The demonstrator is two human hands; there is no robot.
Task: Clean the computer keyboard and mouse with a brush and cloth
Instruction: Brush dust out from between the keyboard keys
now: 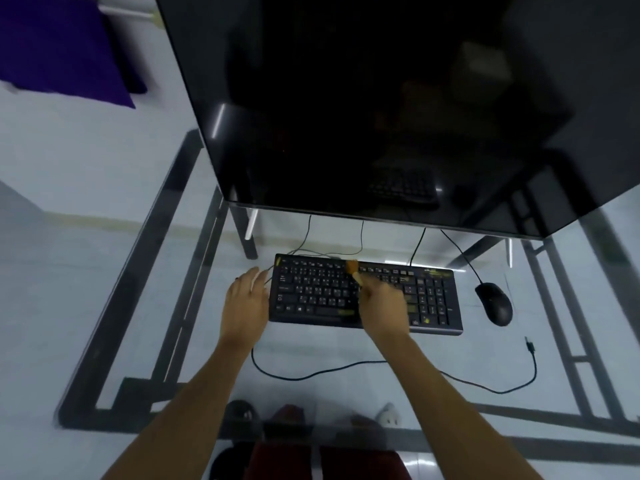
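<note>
Right hand (382, 303) hides keyboard (311, 292) keys; brush (353, 270) blurred.

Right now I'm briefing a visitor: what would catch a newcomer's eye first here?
The big dark monitor fills the top of the view, looming over a glass desk. Below it, the right hand holds a brush on the black keyboard, while the left hand steadies its left edge. A black mouse lies right of the keyboard.

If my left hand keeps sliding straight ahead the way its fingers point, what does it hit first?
Probably the thin grey cable by the black keyboard's left end; the left hand has its fingertips about there already. Beyond that, likely the dark monitor's stand leg, though depth is unclear.
</note>
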